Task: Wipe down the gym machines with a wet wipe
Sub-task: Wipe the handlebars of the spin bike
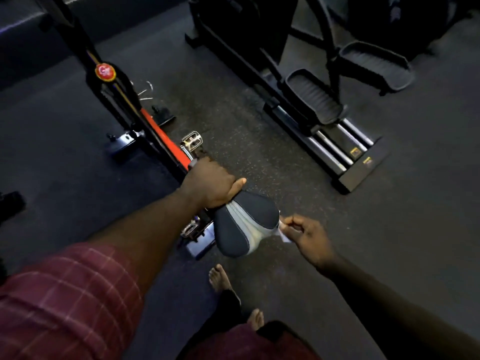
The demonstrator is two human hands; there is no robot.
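At the near left, a plaid sleeve (65,294) covers the upper part of the left arm. Beyond it an exercise bike (161,136) with a black and red frame runs from the far left toward the middle, with a round red badge (105,72) high on its column. One metal pedal (191,140) is on its far side and another (191,227) sits just below the saddle.

The left grip (210,183) is closed over the narrow nose of the saddle (246,224), fingers wrapped under it and the thumb lying along its right side. The saddle is dark with a grey channel down its middle, and its broad end points near and right.

The wet wipe (283,236), a small white scrap, sits at the saddle's right rear edge and touches it. The right grip (309,237) pinches the wipe narrowly between thumb and fingertips, just right of the saddle. The two grips sit at opposite ends of the seat.

Two bare feet (219,278) stand on the dark speckled floor (233,113) below the saddle. At the far right is an elliptical machine (337,141) with two ribbed foot plates (315,96) above silver rails.
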